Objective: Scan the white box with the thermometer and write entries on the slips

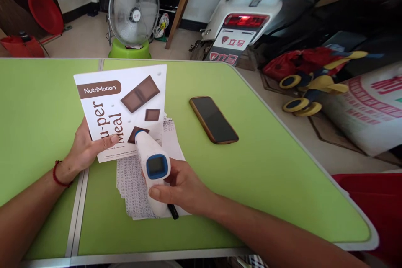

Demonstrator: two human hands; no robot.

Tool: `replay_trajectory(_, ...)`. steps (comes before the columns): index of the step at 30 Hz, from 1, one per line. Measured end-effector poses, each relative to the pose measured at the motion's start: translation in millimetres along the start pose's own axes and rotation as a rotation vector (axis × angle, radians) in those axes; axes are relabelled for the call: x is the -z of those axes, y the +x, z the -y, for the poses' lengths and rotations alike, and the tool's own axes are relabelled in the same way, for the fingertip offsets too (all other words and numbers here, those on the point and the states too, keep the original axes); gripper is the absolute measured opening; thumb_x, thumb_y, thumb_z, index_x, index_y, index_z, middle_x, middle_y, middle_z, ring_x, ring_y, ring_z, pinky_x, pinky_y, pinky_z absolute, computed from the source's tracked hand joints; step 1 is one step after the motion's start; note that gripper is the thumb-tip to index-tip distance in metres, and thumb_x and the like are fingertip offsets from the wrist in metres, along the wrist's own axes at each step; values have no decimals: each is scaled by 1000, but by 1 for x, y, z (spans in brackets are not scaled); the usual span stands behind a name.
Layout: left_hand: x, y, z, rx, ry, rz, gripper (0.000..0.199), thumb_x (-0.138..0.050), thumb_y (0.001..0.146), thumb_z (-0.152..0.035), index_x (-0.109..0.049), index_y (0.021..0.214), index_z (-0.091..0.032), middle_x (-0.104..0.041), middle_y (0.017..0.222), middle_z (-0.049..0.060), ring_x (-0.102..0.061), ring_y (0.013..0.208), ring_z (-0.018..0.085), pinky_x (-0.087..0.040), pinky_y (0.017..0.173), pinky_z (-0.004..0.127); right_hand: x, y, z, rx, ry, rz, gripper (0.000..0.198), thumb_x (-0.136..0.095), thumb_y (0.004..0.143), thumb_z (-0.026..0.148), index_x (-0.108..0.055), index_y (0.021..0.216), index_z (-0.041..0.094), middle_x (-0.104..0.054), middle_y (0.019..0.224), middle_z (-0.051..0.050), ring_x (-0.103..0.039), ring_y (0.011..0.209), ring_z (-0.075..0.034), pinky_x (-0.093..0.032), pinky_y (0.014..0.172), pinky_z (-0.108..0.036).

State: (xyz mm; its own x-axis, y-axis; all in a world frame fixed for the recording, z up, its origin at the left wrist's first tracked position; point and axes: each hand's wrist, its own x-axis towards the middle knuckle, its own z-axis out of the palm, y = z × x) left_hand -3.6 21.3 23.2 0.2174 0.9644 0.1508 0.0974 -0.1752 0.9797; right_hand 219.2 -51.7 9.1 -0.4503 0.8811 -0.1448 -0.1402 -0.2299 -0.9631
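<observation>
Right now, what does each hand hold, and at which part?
The left hand pinches the NutriMotion packet at its lower left corner. The right hand grips the white thermometer by its handle.

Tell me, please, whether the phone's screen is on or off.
Off, apparently: the phone lies face up on the table with a uniformly dark screen.

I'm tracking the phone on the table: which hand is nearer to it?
Right. The right hand, gripping the scanner, sits below-left of the phone; the left hand holds the packet farther left.
</observation>
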Motion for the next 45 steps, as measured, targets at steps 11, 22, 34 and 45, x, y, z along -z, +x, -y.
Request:
replay_trajectory(11,0,2,5,-43,-13,14,52,-81,70,-37,-55,109,-16,-67,110,11,-66,95,27,-58,80,40,0,0,1,8,-105,-15,37,-76,68,50,-62,85,21,-65,82,-2,-60,73,-16,-52,68,-31)
replay_trajectory(22,0,2,2,-37,-1,10,51,-82,69,-37,-55,107,-16,-68,108,10,-66,93,27,-58,78,40,-2,0,3,-28,-79,-26,32,-77,66,44,-58,80,21,-63,77,0,-56,69,-14,-51,68,-30)
replay_trajectory(34,1,1,3,-13,-20,13,51,-81,69,-38,-54,107,-17,-68,111,11,-66,94,28,-59,79,41,-1,1,2,-59,-35,-12,43,-79,62,54,-61,82,21,-63,79,-1,-57,71,-15,-51,67,-30)
replay_trajectory(45,0,1,1,-5,-41,2,52,-84,67,-37,-55,107,-18,-69,110,11,-67,95,30,-59,75,42,-2,1,4,-63,-10,-21,40,-81,61,50,-60,79,21,-63,76,0,-57,68,-14,-52,67,-30)
